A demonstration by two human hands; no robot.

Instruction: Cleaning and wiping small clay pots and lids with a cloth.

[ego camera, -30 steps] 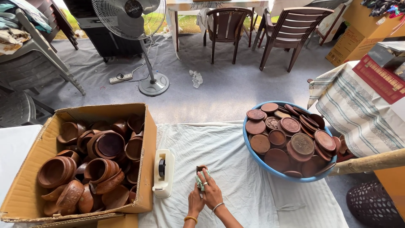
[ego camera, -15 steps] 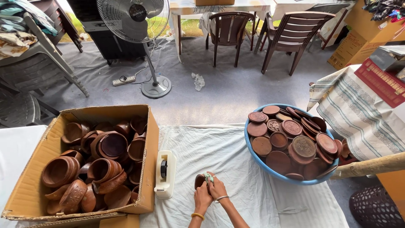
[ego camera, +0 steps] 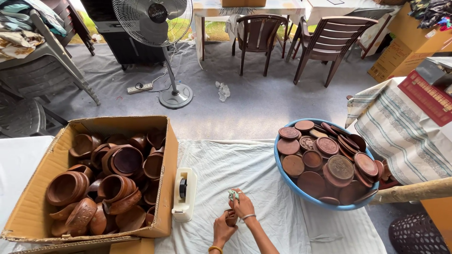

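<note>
Head view. I read the step in hand as wiping: the left hand (ego camera: 223, 229) is curled around a small brown wooden cup (ego camera: 231, 217), holding it just above the white cloth-covered tabletop (ego camera: 263, 188), between the box and the basin. The right hand (ego camera: 242, 206) is pinched on a small pale green rag (ego camera: 233, 194) and rests against the cup's rim. In my judgement the next move calls for a steady grip from the left hand while the right works the rag round the surface.

Packages, by place:
- Left: an open tan cardboard box (ego camera: 167, 188), rectangular, filled with brown wooden bowls (ego camera: 113, 181).
- Just right of it: a cream tape dispenser (ego camera: 183, 194).
- Right: a round blue plastic basin (ego camera: 301, 188) heaped with brown carved wooden lids (ego camera: 329, 160).
- Far right: a flat red printed box (ego camera: 426, 96) on a striped cloth; beyond it, orange-tan cardboard cartons (ego camera: 400, 42).
</note>
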